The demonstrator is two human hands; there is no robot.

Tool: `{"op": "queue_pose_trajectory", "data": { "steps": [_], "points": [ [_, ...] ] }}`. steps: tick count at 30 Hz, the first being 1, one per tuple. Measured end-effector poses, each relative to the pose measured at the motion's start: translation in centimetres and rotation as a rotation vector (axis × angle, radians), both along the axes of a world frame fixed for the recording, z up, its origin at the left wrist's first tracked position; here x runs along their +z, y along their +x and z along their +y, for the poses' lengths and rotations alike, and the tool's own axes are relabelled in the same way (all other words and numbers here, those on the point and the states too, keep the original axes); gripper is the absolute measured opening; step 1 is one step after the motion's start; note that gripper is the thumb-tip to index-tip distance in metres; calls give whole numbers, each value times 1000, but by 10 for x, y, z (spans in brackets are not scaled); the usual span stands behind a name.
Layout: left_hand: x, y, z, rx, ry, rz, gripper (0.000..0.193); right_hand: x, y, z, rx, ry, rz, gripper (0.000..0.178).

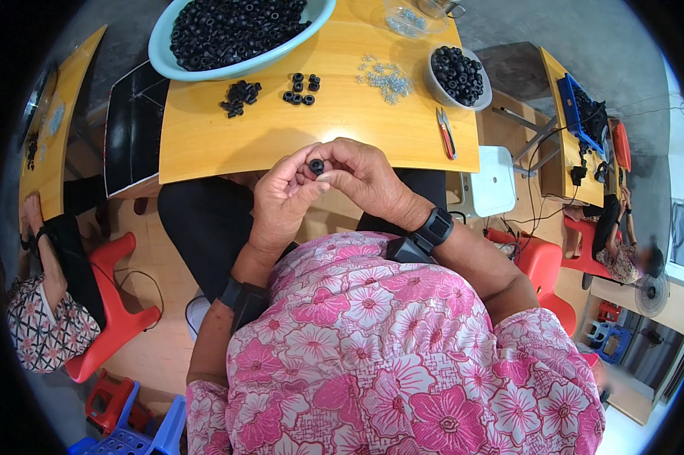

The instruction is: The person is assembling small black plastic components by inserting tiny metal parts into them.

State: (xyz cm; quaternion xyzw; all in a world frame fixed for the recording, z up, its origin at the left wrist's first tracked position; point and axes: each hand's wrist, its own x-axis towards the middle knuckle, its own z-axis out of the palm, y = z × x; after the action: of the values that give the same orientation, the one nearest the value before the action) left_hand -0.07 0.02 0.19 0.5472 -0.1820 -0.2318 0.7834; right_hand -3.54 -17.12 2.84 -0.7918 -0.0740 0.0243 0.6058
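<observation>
A small black round part with a hole in its middle [316, 165] is pinched between the fingertips of both my hands, just off the near edge of the table. My left hand [281, 199] grips it from the left, fingers closed. From the right, my right hand [363, 178] closes thumb and fingers on the same part. Beyond the hands lie a loose group of similar black pieces [299, 89], a heap of smaller black pieces [241, 98] and a scatter of small clear pieces [389, 80].
On the yellow wooden table [205, 148] stand a pale blue basin [281, 54] and a white bowl [486, 97], both full of black parts. Red-handled thread snips [446, 135] lie at the right. A clear tub [415, 24] sits at the back. Co-workers sit at both sides.
</observation>
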Motion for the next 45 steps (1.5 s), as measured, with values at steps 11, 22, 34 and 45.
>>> {"op": "queue_pose_trajectory", "data": {
  "steps": [11, 22, 34, 45],
  "points": [
    [2, 1, -7, 19, 39, -42, 48, 7, 2, -7, 6, -102, -36, 19],
    [2, 4, -5, 183, 191, -310, 22, -11, -1, -15, 43, 775, 574, 23],
    [9, 1, -1, 178, 352, -450, 15, -16, -6, -18, 45, 929, 705, 23],
    [-2, 0, -2, 186, 312, -422, 17, -18, -8, -11, 17, 954, 704, 24]
  ]
}}
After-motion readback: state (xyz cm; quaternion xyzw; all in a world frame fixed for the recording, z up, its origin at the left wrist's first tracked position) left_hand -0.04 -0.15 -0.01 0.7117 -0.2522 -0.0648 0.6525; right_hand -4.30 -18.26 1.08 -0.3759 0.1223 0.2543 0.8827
